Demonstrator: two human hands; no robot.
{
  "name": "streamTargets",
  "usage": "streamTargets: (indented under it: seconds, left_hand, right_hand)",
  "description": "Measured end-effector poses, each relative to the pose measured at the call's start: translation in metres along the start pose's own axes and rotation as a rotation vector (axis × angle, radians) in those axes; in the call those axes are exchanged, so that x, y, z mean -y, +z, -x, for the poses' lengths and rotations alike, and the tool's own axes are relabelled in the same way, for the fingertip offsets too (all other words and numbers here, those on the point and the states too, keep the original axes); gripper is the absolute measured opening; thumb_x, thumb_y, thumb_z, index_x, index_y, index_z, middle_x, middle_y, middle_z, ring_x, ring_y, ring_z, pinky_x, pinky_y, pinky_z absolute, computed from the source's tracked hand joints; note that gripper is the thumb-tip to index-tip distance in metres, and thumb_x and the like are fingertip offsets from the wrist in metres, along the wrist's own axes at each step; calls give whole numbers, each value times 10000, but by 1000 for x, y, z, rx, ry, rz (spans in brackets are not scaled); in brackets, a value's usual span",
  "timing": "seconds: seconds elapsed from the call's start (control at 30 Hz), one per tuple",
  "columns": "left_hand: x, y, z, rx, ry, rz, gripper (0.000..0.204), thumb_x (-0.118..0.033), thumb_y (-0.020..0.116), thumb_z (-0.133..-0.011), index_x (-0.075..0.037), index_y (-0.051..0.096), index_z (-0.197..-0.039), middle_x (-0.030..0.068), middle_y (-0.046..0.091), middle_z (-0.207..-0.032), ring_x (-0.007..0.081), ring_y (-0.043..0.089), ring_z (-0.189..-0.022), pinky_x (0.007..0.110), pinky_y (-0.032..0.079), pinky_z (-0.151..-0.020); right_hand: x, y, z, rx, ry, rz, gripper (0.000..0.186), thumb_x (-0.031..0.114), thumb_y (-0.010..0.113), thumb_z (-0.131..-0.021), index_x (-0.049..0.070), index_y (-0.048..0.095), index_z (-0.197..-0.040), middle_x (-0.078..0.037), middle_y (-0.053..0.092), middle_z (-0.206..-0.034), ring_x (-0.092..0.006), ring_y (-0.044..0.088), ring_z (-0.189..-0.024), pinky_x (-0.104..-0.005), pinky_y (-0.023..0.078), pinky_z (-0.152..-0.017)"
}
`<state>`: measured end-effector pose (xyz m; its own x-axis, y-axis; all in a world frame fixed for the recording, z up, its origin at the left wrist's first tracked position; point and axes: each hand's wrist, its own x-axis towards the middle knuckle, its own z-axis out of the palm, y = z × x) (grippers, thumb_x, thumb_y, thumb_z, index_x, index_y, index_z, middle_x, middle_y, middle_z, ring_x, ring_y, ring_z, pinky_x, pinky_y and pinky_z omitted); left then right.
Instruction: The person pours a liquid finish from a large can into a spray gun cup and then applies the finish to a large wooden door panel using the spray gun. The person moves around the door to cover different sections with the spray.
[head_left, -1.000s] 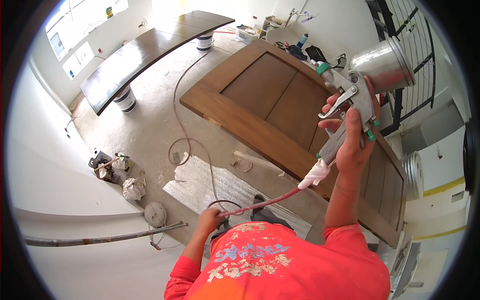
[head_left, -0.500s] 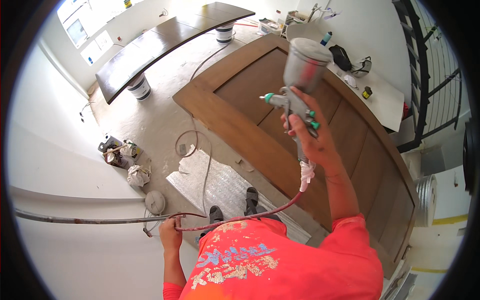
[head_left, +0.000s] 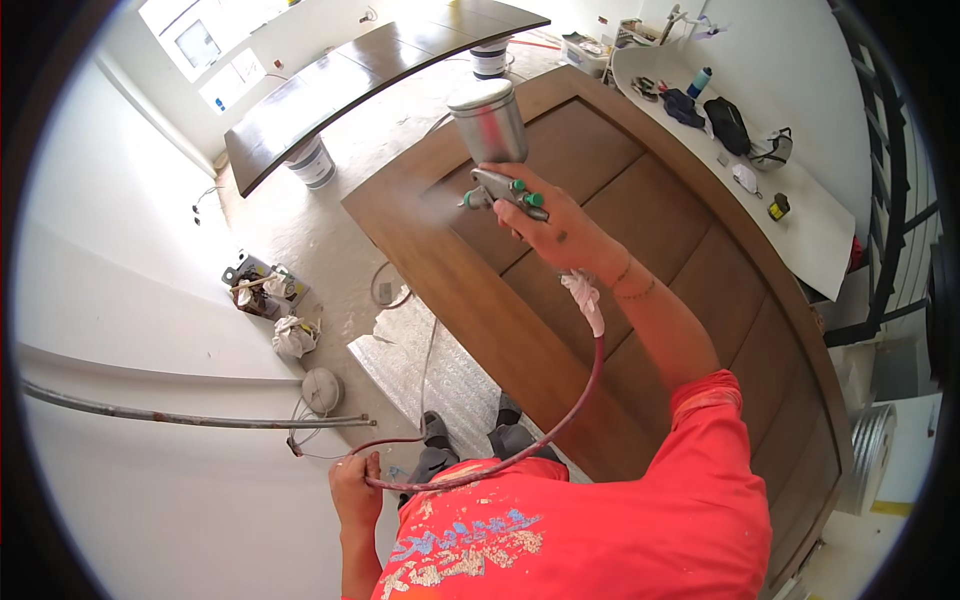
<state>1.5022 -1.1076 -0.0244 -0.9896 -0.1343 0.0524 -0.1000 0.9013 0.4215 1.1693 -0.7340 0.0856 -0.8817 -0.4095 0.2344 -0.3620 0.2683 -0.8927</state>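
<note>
My right hand (head_left: 540, 215) grips a spray gun (head_left: 497, 185) with green knobs and a metal cup (head_left: 488, 122) on top. A faint mist (head_left: 432, 207) leaves its nozzle, over the left part of a large brown panelled wooden door (head_left: 640, 230) that lies flat. From the gun's handle, wrapped in a pale rag (head_left: 583, 303), a dark red hose (head_left: 583, 400) loops down across my front. My left hand (head_left: 355, 490) is closed round that hose at the lower left, well away from the door.
Another dark panel (head_left: 370, 75) rests on buckets (head_left: 312, 163) at the back. Cans (head_left: 262, 288) and a rag bundle (head_left: 294, 336) stand left, near a metal pipe (head_left: 200, 413). Silvery sheeting (head_left: 420, 360) lies underfoot. A white table (head_left: 800, 230) and dark stair railing (head_left: 880, 200) are right.
The spray gun has moved left over the door, and mist now shows at its nozzle. The view has shifted a little. My left hand still holds the hose.
</note>
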Motion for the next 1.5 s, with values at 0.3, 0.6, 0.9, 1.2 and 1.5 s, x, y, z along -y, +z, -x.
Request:
streamTargets:
  seconds: [0.3,0.6,0.9,1.2,1.5]
  left_hand:
    - [-73,-1,-17,114,23,20,421,-276,754,-940,-46,555,-649,139,566,-637,393,558,-656,500,441,-699]
    - [-119,-22,-41,240,76,139,361,-323,863,-808,-52,663,-678,125,627,-656,363,628,-659,478,456,-592]
    - [-132,-21,-57,227,141,248,228,-259,845,-807,-77,708,-784,95,668,-722,326,659,-695,449,493,-635]
    - [-87,-30,-53,249,96,237,294,-292,863,-809,-63,692,-740,104,666,-705,326,650,-674,441,490,-631]
    - [4,-55,-32,158,34,227,346,-295,897,-771,-58,664,-673,95,647,-649,328,632,-638,439,480,-615]
  right_hand:
    - [-58,-68,-36,-143,-4,235,434,279,581,-1040,163,523,-1454,-143,725,-939,-321,712,-831,-409,547,-782]
    - [-119,-154,-64,-437,-46,465,431,299,590,-1038,172,531,-1446,-191,729,-1091,-384,707,-1005,-431,551,-878]
    - [-136,-206,-81,-710,55,735,422,290,592,-1011,183,541,-1416,-255,719,-1127,-481,683,-1041,-532,550,-881]
    - [-100,-146,-48,-441,45,463,453,290,606,-1026,166,544,-1457,-161,740,-998,-321,728,-868,-407,564,-790]
    - [-2,-5,-24,-148,58,148,472,213,613,-1032,110,540,-1487,4,643,-815,-75,565,-682,-267,496,-656]
